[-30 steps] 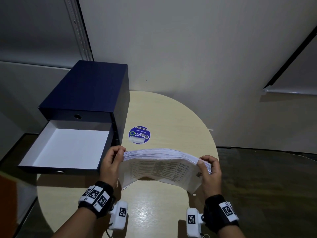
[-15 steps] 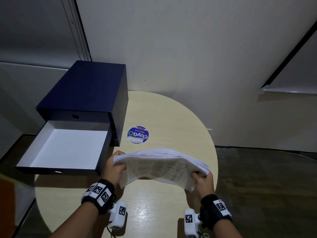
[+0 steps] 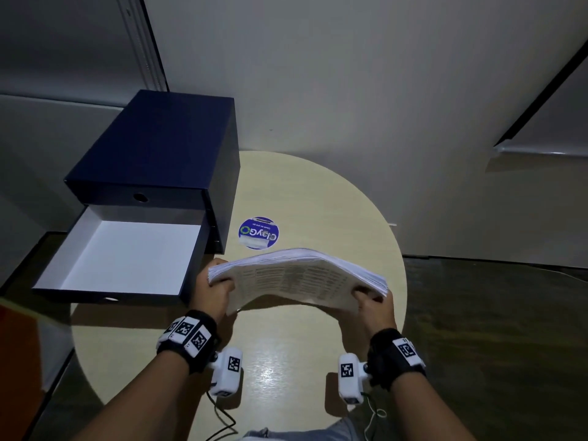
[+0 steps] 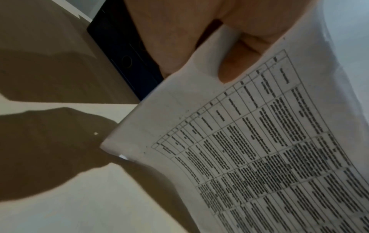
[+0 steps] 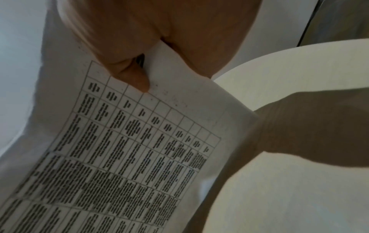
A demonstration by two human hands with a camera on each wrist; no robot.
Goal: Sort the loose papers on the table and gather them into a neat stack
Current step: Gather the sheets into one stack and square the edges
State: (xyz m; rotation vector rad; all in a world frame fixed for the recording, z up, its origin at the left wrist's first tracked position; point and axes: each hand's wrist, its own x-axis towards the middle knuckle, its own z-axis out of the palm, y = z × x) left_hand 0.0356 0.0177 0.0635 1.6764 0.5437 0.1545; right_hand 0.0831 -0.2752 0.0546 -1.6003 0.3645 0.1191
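**Papers gathered into one bundle, squaring-up and set-down still owed**

The gathering appears largely done: no loose sheet is seen on the round table (image 3: 318, 192), and the papers are held as one thick stack of papers (image 3: 296, 275) above the table's near half, just on the near side of the round blue sticker (image 3: 258, 233). What is left, by judgement, is the evening of the edges and the laying of the stack flat; whether it is meant for the table or for the open white-lined drawer (image 3: 124, 256) beyond the stack's left end cannot be told.

The stack is clamped at both short ends. The left end is pinched by the left hand (image 3: 211, 292), whose thumb is seen pressed on the printed face in the left wrist view; the right end is gripped likewise by the right hand (image 3: 372, 305), with a thumb laid on the table print.

The stack is bowed upward in the middle, its ends lower than its crown. The sheet facing the person carries a dense printed table of rows and columns. The far edges are slightly fanned and stepped, so the bundle is not yet neat. The dark blue drawer box (image 3: 165, 148) stands to the sticker's left.
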